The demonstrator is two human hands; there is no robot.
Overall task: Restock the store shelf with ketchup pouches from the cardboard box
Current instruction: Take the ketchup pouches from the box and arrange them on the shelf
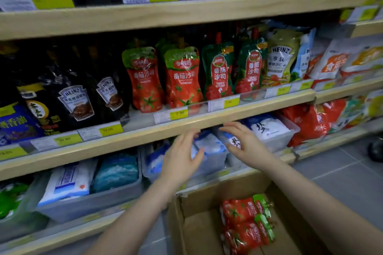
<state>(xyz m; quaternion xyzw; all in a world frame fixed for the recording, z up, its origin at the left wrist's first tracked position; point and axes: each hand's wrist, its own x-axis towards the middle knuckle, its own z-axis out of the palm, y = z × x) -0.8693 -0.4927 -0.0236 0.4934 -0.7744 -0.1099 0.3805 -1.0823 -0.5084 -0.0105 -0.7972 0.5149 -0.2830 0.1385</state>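
Fingers (232, 130) of both empty hands spread below shelf edge (207, 118), above box (207, 223)

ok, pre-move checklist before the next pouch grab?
1. Left hand empty: ok, open, fingers spread, holding nothing.
2. Right hand empty: ok, open, holding nothing.
3. Stock left in box: ok, red pouches lie inside, stacked on their sides.
4. Box reachable: ok, open-topped, below both forearms.
5. Matching row on shelf: ok, two same-design pouches stand upright at the front.
6. Room behind that front row: cannot tell, depth is dark and hidden.
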